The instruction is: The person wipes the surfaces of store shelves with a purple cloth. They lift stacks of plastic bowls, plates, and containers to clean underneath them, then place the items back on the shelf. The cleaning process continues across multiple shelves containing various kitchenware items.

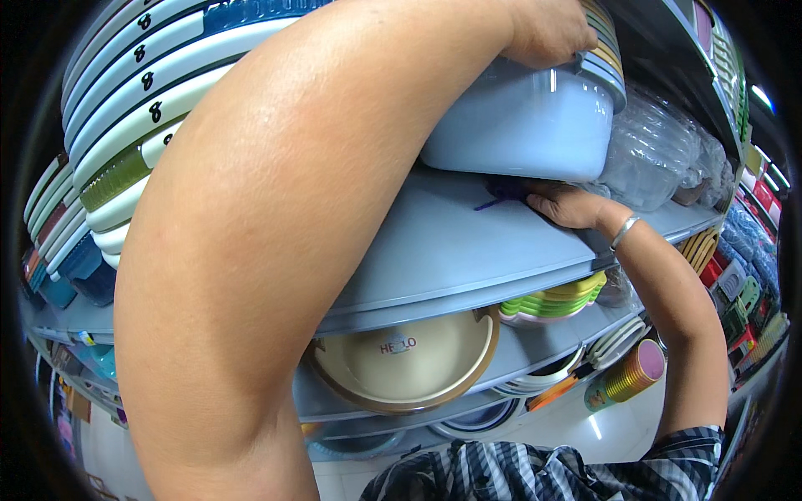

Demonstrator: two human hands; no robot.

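Observation:
My left hand [551, 34] reaches across from the left and grips the rim of a light blue plastic basin [520, 119] at the upper right. More basin rims, some yellow, are stacked above it. Below the basin, my right hand [567, 205], with a silver bangle at the wrist, rests low on the grey metal shelf [463, 244]. Its fingers are partly hidden at a dark purple cloth [504, 190], which lies on the shelf by the basin's base. Whether the basin's base touches the shelf cannot be told.
Stacked white-rimmed tubs [113, 131] stand left, clear plastic-wrapped containers [651, 150] right. Lower shelves hold a cream basin [407, 363], green and yellow trays [554, 300] and pan-like items. A stack of colourful cups [626, 376] is at lower right. The shelf's front edge [463, 297] runs before me.

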